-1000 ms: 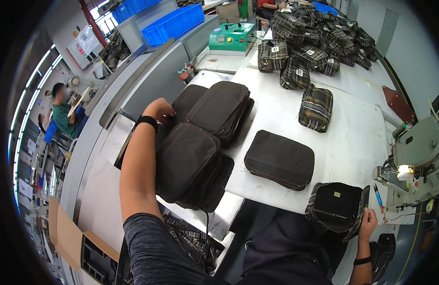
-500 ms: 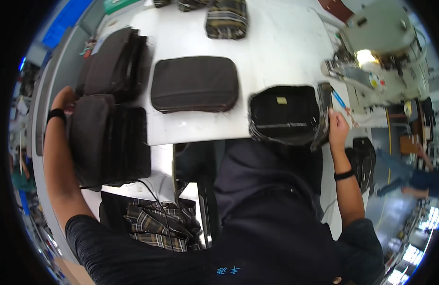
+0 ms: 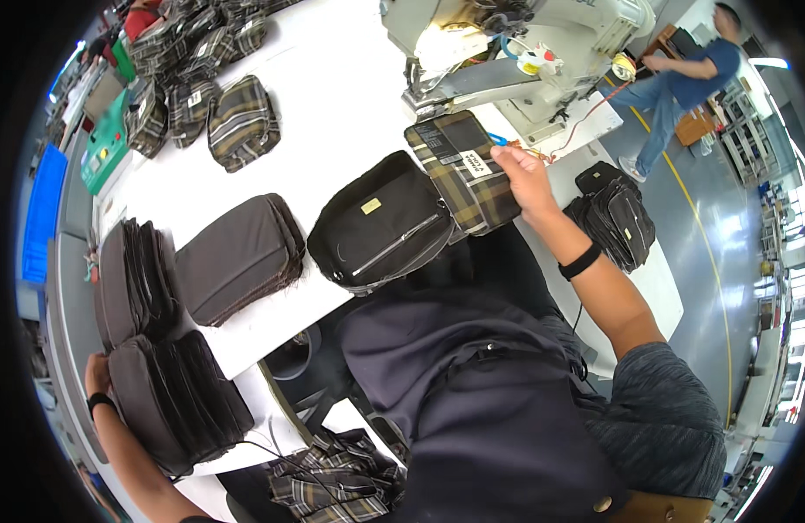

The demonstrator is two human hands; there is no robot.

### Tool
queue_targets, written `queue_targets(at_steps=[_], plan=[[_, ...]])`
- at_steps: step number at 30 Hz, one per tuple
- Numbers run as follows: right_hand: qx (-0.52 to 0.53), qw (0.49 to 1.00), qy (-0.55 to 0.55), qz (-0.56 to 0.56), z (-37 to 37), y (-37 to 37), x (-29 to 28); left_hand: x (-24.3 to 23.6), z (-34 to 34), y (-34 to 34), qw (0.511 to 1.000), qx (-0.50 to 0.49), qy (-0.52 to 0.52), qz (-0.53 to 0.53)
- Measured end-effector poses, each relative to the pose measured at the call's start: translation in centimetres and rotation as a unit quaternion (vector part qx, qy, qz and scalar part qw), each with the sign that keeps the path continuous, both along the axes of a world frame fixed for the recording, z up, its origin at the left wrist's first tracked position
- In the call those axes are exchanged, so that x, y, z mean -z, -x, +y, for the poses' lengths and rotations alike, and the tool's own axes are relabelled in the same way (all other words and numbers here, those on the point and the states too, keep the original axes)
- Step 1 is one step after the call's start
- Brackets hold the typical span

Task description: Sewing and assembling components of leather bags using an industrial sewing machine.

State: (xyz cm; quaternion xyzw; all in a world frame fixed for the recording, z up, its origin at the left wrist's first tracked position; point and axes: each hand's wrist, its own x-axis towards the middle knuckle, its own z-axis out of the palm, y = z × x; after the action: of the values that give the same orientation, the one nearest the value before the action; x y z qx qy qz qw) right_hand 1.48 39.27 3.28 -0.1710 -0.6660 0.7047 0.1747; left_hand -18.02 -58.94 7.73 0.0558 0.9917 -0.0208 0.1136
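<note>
My right hand [image 3: 529,181] pinches the edge of a plaid flap [image 3: 468,187], its brown, black and white checked side and a white label facing up. The flap joins an open bag body [image 3: 380,227] with black lining, a zip and a small yellow label inside. At the far left, my left hand [image 3: 97,376] touches the outer side of the nearer stack of dark padded panels [image 3: 171,405]; the stack hides its fingers. A second dark stack [image 3: 134,283] stands just beyond it. Between the stacks and the bag lies another dark panel pile [image 3: 241,257].
A sewing machine [image 3: 550,74] with a lit lamp stands beyond my right hand, a blue-handled tool [image 3: 500,139] before it. Plaid pouches [image 3: 244,124] crowd the table's far left. Black bags [image 3: 613,216] sit at the right; plaid cloth [image 3: 337,479] lies below. A person [image 3: 694,78] is in the aisle.
The view has swung right. The flap, edge-on before, now shows its plaid face in my right hand. My left hand has shifted nearer along the dark stacks.
</note>
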Motion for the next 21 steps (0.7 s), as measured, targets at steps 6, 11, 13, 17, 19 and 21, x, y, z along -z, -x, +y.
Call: queue_targets(at_steps=[6,11,13,17,19,21], plan=[[-0.135,0.989,0.003,-0.052,-1.6,-3.9,-7.7,0.1,0.8,0.2,0.999,-0.040,0.034,-0.005],[-0.348,0.888,-0.299,0.012,-7.1,2.1,-9.6,-0.7,2.8,-1.9,0.993,-0.112,-0.032,0.009],[-0.366,0.850,-0.376,0.037,-8.8,5.0,-9.6,-1.5,4.6,-3.0,0.980,-0.184,-0.075,0.009],[-0.233,0.693,-0.649,0.208,-11.2,7.6,-9.4,-2.2,7.5,-3.3,0.975,-0.192,-0.109,-0.008],[-0.242,0.684,-0.644,0.242,-12.5,6.7,-9.7,-2.4,8.2,-3.0,0.981,-0.167,-0.083,-0.053],[-0.303,0.714,-0.566,0.281,-14.3,5.6,-10.0,-2.4,9.0,-3.2,0.976,-0.204,-0.045,-0.068]])
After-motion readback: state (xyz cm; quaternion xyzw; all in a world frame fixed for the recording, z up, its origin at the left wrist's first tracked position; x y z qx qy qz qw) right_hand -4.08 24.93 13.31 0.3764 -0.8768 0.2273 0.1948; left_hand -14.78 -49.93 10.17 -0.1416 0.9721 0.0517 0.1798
